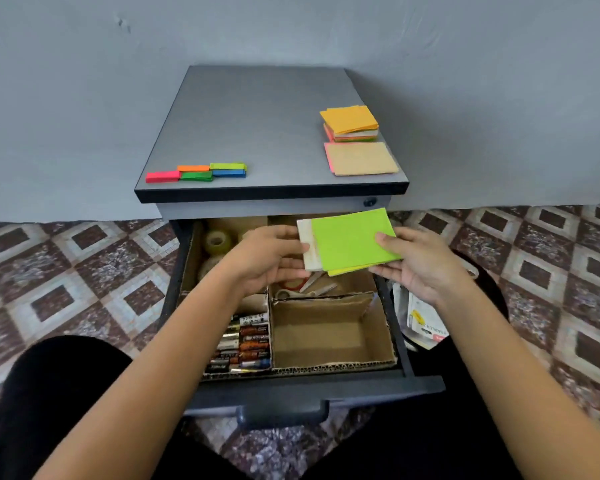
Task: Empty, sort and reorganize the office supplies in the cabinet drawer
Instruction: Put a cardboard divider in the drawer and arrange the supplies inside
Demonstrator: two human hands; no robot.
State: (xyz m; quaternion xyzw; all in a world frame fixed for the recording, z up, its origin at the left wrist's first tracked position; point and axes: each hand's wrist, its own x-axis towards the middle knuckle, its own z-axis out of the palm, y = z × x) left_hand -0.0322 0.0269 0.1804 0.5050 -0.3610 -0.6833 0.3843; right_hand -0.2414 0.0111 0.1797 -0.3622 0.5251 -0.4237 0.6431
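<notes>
Both hands hold a square lime-green sticky-note pad (352,242) over the open grey cabinet drawer (319,388).
Both forearms reach forward. The left hand (274,258) pinches the pad's pale left edge. The right hand (416,268) grips its right corner with the thumb on top. Batteries (246,344) lie below the left wrist.

Dark grey cabinet drawer (326,389), pulled open and split by brown cardboard dividers (329,336). Front-left compartment: cylindrical batteries (245,342) lying in rows. Rear-left: clear tape rolls (218,241). Rear-right: metal scissors (309,285). Above these, a lime-green square sticky-note pad (352,239), white backing showing at its left edge, pinched by the left hand (271,258) and right hand (416,261). On the grey cabinet top (257,126): narrow coloured flag pads (196,172) front-left; orange-topped note stack (350,121) and tan pad (361,158) at right.
</notes>
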